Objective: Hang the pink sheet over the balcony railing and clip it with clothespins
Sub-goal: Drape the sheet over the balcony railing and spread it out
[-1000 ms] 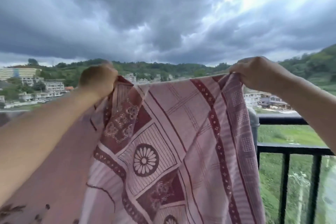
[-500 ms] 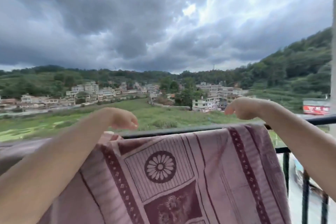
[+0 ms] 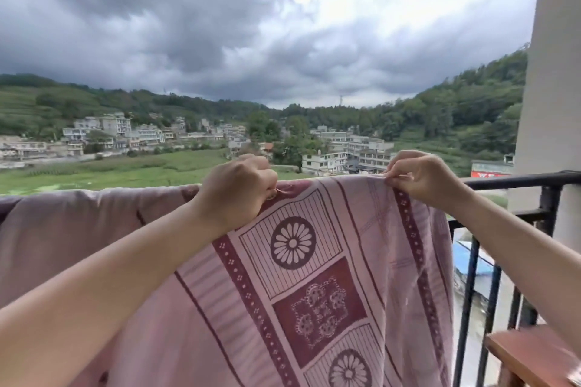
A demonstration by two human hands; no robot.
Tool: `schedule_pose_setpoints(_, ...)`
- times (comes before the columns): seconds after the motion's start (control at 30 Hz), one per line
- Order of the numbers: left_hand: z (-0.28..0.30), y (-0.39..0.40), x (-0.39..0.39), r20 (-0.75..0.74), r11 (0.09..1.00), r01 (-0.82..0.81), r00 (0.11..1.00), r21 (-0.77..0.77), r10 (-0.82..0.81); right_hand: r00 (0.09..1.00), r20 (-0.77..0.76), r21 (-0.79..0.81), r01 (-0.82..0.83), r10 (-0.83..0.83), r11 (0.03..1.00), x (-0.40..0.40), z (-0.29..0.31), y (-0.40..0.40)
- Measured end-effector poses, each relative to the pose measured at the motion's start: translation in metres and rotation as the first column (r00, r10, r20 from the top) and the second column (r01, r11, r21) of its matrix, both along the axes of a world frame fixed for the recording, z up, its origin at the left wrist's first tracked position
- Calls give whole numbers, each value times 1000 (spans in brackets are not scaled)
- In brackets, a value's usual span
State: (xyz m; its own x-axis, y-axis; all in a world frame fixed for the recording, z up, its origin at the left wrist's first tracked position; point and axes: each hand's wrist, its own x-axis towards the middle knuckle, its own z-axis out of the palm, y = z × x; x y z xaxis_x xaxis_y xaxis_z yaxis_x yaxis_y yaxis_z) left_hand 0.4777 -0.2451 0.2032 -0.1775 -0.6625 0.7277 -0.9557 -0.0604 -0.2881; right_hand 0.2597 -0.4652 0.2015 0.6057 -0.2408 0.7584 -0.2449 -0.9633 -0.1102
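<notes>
Pink sheet [image 3: 314,276] draped over black railing [image 3: 518,180], left hand [image 3: 239,192] fisted around top edge, right hand [image 3: 421,179] pinching top fold between fingertips.

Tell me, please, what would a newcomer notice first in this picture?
First, the pink sheet with dark red flower patterns, draped over the black balcony railing in the lower half. Then the two hands gripping its top edge: the left hand at centre, the right hand further right.
</notes>
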Motion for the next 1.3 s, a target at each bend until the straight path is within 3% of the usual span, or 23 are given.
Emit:
schedule_pose_setpoints(0.13, 23, -16, -2, 22, 976, -213, 977, 39, 213, 984, 19, -247, 175, -176, 953, 3, 14, -1)
schedule_pose_setpoints(0.27, 75, -51, 13, -150, 947, -320, 939, -42, 310, 973, 134, -193, 214, -191, 958, 16, 67, -5)
schedule_pose_setpoints(0.37, 123, -94, 17, -211, 886, -444, 886, -133, 413, 941, 141, -221, 334, -309, 916, 35, 112, -27)
schedule_pose_setpoints(0.47, 146, -138, 23, -165, 839, -535, 841, -104, 516, 857, -48, -231, 490, -513, 841, 39, 116, -62)
schedule_pose_setpoints(0.53, 130, -160, 30, -136, 827, -556, 816, 77, 562, 791, -333, -148, 495, -514, 856, 28, 96, -81)
schedule_pose_setpoints(0.6, 92, -169, 40, -11, 730, -534, 804, 427, 594, 703, -607, 3, 468, -371, 884, 11, 68, -93)
schedule_pose_setpoints(0.63, 73, -168, 42, 38, 603, -497, 790, 624, 612, 687, -653, 60, 467, -319, 882, 0, 54, -94)
schedule_pose_setpoints(0.7, 57, -158, 36, 75, 356, -388, 759, 850, 647, 789, -568, 219, 418, -233, 882, -19, 35, -89)
schedule_pose_setpoints(0.73, 57, -151, 28, 4, 378, -306, 781, 874, 624, 868, -457, 288, 351, -194, 891, -28, 28, -85)
schedule_pose_setpoints(0.77, 60, -145, 21, -99, 497, -230, 829, 836, 550, 929, -352, 361, 248, -115, 899, -35, 25, -81)
schedule_pose_setpoints(0.83, 66, -132, 7, -344, 699, -38, 850, 714, 398, 951, -309, 436, 122, 21, 892, -42, 23, -64)
schedule_pose_setpoints(0.9, 63, -114, -4, -495, 725, 131, 809, 677, 316, 935, -354, 321, 126, -4, 939, -41, 18, -52)
schedule_pose_setpoints(0.97, 52, -95, -12, -458, 731, 144, 854, 667, 249, 950, -302, 212, 151, -82, 966, -41, 12, -40)
schedule_pose_setpoints(1.07, 38, -66, -15, -378, 814, 111, 915, 570, 140, 942, -240, 99, 266, -236, 959, -37, 5, -19)
schedule_pose_setpoints(1.17, 26, -31, -14, -171, 874, -30, 977, 485, 128, 877, -231, -86, 413, -421, 907, -22, -3, 18)
schedule_pose_setpoints(1.23, 15, -7, -8, -80, 910, -141, 979, 389, 186, 882, -238, -143, 383, -407, 913, -3, -12, 45)
schedule_pose_setpoints(1.3, 0, 23, 7, -82, 944, -225, 965, 240, 250, 907, -241, -157, 315, -345, 936, 17, -16, 71)
